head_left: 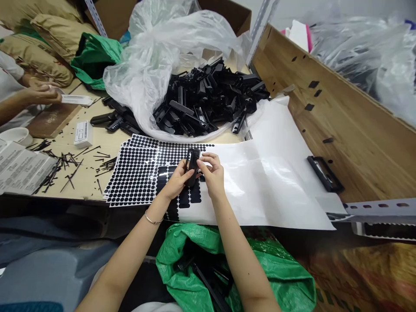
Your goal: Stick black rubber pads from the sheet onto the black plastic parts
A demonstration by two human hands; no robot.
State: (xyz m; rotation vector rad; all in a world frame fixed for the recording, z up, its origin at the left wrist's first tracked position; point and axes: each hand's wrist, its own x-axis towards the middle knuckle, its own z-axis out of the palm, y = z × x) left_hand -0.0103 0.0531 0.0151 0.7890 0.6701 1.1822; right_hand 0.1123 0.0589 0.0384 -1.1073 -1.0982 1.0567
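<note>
Between my two hands is a black plastic part [193,168], long and narrow, held upright over the sticker sheets. My left hand [177,178] is closed around its left side, thumb across the front. The fingertips of my right hand [212,173] pinch at its right edge; whether a small sticker is between them I cannot make out. Beneath lie stacked white sheets with rows of round black stickers [134,173]. Longer black stickers [184,198] sit partly under my hands. A blank white sheet [269,186] spreads to the right.
A heap of black plastic parts [208,99] lies on a clear plastic bag [143,73]. One black part [325,174] leans by the wooden board [341,117]. An open green sack [276,268] with black parts is below the table edge. At left, a co-worker's hands [42,93] hold a white item.
</note>
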